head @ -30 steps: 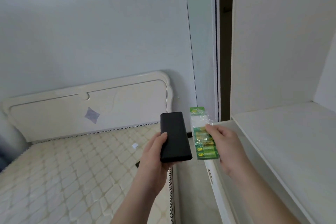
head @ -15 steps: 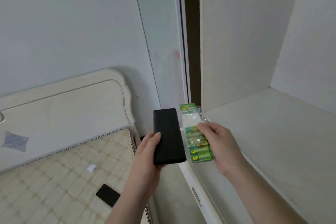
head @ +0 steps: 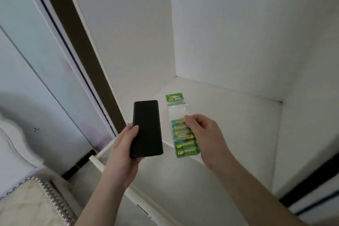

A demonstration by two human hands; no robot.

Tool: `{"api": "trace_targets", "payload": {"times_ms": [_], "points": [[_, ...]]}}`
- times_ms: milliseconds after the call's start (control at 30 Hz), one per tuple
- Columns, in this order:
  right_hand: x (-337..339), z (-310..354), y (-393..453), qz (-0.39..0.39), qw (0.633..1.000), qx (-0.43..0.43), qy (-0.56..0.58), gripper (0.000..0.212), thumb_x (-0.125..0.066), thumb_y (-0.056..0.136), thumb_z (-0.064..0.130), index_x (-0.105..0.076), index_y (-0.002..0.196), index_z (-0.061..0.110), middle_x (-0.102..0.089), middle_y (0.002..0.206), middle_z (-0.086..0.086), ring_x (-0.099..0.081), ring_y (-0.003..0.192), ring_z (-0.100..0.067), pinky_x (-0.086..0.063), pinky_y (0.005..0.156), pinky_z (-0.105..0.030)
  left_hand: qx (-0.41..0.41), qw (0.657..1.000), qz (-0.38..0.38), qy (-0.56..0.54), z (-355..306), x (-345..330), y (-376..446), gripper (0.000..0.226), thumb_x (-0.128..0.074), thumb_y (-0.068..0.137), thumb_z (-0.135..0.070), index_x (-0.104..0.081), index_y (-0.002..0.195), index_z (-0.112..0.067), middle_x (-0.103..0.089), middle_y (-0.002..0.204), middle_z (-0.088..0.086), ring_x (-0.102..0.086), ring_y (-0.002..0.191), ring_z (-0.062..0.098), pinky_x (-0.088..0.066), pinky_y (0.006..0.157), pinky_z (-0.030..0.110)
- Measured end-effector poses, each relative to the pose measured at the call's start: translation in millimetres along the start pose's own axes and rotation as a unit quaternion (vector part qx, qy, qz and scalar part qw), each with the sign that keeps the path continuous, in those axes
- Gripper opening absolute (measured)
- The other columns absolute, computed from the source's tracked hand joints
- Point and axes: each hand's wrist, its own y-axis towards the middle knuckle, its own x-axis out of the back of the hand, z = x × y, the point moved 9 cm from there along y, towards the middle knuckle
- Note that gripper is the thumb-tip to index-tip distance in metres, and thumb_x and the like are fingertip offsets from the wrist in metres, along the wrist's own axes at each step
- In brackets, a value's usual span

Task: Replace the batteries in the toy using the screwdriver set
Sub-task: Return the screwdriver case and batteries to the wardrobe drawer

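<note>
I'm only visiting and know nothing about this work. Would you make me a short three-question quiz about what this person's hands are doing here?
1. True or false: the left hand holds a flat black case.
2. What does the right hand pinch? A) a screwdriver B) a green battery pack C) a toy
3. Fill in: both things are held in front of a white ____.

Key
1. True: the fingers wrap its lower part.
2. B: a clear packet with a green header and green-and-gold cells.
3. Shelf: nothing lies on the part in view.
</note>
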Motion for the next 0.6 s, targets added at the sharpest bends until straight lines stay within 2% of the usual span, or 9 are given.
{"api": "trace_targets", "payload": {"times_ms": [100, 233, 333, 467, 600], "points": [[25.1, -3.0, -0.4, -0.034, 0.999, -0.003, 0.013, 0.022, -0.06, 0.094, 0.027, -0.066, 0.087, 0.007, -0.069, 0.074, -0.002, -0.068, 0.068, -0.017, -0.057, 0.063, -0.031, 0.019, 0.999, 0.027, -0.013, 14.8, -20.3, 6.2, 0.041, -0.056, 0.083, -0.03, -0.062, 0.118, -0.01, -0.07, 0.102, 0.013, -0.069, 0.089, 0.021, -0.058, 0.069, 0.03], [46.9, -11.7, -1.2, -0.077, 0.997, -0.005, 0.018, 0.024, -0.062, 0.092, 0.028, -0.066, 0.084, 0.006, -0.068, 0.075, -0.006, -0.066, 0.068, -0.02, -0.056, 0.068, -0.038, 0.045, 0.996, 0.057, -0.043, 29.7, -32.2, 20.7, 0.031, -0.055, 0.083, -0.026, -0.066, 0.107, -0.008, -0.072, 0.095, 0.011, -0.071, 0.082, 0.018, -0.059, 0.062, 0.029], [56.7, -19.3, 5.3, -0.118, 0.993, -0.003, 0.01, 0.024, -0.063, 0.091, 0.028, -0.066, 0.08, 0.008, -0.067, 0.074, -0.006, -0.065, 0.069, -0.021, -0.054, 0.07, -0.039, 0.06, 0.995, 0.081, -0.026, 39.0, -28.1, 43.1, 0.028, -0.049, 0.091, -0.024, -0.066, 0.11, -0.01, -0.072, 0.096, 0.01, -0.071, 0.083, 0.016, -0.057, 0.06, 0.028], [46.7, -34.7, 18.4, -0.165, 0.986, -0.001, 0.012, 0.022, -0.063, 0.092, 0.028, -0.067, 0.075, 0.014, -0.066, 0.072, -0.004, -0.063, 0.069, -0.021, -0.051, 0.069, -0.038, 0.086, 0.989, 0.124, -0.001, 46.9, -11.6, 83.8, 0.027, -0.044, 0.096, -0.02, -0.065, 0.11, -0.01, -0.072, 0.095, 0.008, -0.07, 0.082, 0.016, -0.056, 0.061, 0.026], [16.0, -54.9, 28.6, -0.215, 0.976, -0.004, 0.022, 0.022, -0.061, 0.093, 0.026, -0.066, 0.077, 0.011, -0.063, 0.068, -0.001, -0.061, 0.065, -0.018, -0.048, 0.062, -0.03, 0.115, 0.977, 0.181, 0.019, 48.7, 12.7, 125.1, 0.029, -0.049, 0.091, -0.023, -0.064, 0.112, -0.009, -0.07, 0.098, 0.011, -0.069, 0.087, 0.019, -0.055, 0.065, 0.028]]}}
